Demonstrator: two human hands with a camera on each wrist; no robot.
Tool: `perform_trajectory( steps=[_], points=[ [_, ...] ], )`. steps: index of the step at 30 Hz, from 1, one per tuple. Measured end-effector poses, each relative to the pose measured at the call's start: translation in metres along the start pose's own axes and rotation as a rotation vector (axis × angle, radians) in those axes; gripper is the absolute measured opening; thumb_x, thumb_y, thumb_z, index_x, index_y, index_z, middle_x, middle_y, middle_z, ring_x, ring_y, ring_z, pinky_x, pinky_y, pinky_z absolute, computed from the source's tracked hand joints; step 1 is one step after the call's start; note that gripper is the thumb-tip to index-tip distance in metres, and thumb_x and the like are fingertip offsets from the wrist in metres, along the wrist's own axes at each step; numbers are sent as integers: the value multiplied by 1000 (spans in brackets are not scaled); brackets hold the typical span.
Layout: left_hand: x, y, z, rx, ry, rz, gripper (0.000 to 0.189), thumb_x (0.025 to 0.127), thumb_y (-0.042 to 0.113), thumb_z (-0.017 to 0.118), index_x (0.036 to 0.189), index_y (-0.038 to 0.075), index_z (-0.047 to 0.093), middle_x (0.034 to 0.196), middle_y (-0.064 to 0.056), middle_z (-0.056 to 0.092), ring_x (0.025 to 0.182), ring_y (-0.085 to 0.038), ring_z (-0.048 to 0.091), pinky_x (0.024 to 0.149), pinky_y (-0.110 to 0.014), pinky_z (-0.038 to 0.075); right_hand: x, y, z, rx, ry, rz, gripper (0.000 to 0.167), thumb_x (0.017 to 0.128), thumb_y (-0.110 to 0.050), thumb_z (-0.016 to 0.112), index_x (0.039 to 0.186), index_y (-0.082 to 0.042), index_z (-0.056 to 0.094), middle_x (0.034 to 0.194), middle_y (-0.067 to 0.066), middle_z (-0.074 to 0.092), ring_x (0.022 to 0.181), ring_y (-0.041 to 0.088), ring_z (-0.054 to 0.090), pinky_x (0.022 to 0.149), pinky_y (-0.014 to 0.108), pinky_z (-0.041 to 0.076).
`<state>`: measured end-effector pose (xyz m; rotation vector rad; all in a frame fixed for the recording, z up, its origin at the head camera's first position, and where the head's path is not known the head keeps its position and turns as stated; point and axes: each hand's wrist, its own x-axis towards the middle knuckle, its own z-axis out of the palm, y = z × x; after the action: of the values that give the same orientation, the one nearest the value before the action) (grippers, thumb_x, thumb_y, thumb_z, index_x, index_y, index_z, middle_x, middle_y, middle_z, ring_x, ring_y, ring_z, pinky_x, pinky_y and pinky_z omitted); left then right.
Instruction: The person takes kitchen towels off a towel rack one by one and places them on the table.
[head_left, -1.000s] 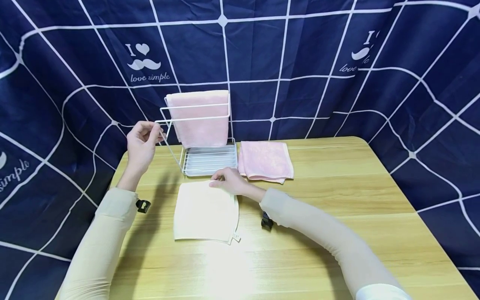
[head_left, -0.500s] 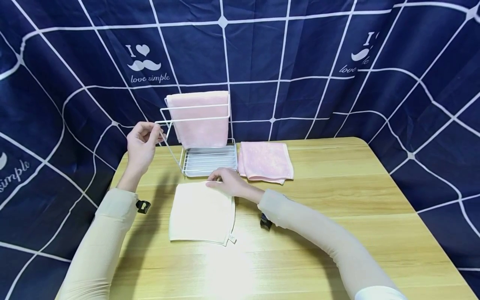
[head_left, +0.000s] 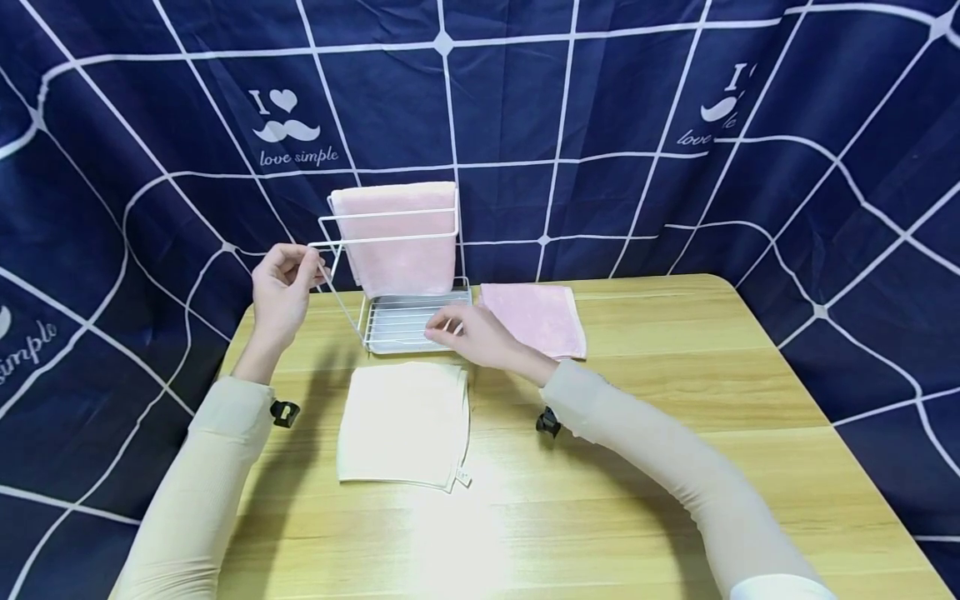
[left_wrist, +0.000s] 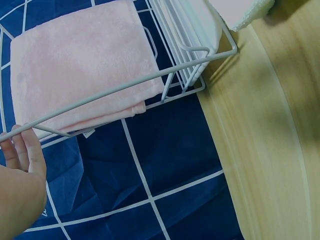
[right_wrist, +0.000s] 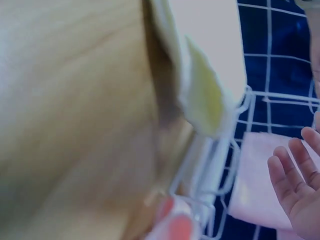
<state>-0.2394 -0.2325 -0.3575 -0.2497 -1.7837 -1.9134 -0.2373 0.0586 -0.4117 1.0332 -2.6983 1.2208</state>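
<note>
My left hand point(head_left: 281, 287) pinches the left side wire of a white wire rack point(head_left: 401, 239); in the left wrist view its fingers point(left_wrist: 30, 150) curl round the bar. Over the rack's back hangs a folded pink towel point(head_left: 397, 268). My right hand point(head_left: 487, 335) hovers at the front of the rack's tray point(head_left: 401, 335), fingers apart from the thumb and holding nothing. Just in front of the rack, a folded cream-white towel point(head_left: 405, 425) lies flat with a small tag at its near right corner. The right wrist view shows its raised-looking edge point(right_wrist: 205, 90) close by.
A second folded pink towel point(head_left: 536, 317) lies right of the rack, partly covered by my right hand. The wooden table point(head_left: 637, 467) meets a dark blue curtain point(head_left: 510, 108) with white lines behind and at both sides.
The cream-white towel has slid slightly left with my right hand on it. My right hand has since let it go and moved up and away toward the rack. My left hand stays put.
</note>
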Motion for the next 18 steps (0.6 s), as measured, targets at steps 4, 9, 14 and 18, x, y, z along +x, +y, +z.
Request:
perform_trajectory(
  steps=[4, 9, 14, 18],
  points=[
    [0, 0, 0, -2, -4, 1, 23, 103, -2, 62, 91, 18, 65, 77, 9, 73, 67, -2, 71, 69, -14, 64, 2, -5, -18, 61, 72, 13, 14, 102, -24, 73, 108, -13, 79, 101, 2, 77, 89, 15, 71, 79, 26, 63],
    [0, -1, -1, 1, -8, -2, 24, 103, -1, 63, 90, 19, 65, 76, 12, 73, 67, -2, 71, 69, -14, 64, 6, -10, -38, 97, 182, -6, 12, 100, -20, 75, 107, -10, 79, 100, 5, 76, 88, 16, 70, 81, 32, 64],
    [0, -2, -2, 0, -5, 1, 23, 103, -1, 63, 91, 18, 65, 77, 8, 73, 68, -2, 71, 69, -15, 64, 15, -9, -54, 93, 295, -24, 13, 98, -17, 76, 107, -6, 79, 99, 10, 76, 85, 19, 70, 79, 33, 63],
    [0, -1, -1, -3, -5, 3, 23, 103, -2, 62, 91, 18, 65, 77, 7, 73, 68, -3, 71, 69, -15, 64, 23, -5, -68, 73, 346, -8, 16, 99, -19, 76, 109, -6, 78, 101, 11, 78, 83, 20, 71, 75, 22, 59]
  ],
)
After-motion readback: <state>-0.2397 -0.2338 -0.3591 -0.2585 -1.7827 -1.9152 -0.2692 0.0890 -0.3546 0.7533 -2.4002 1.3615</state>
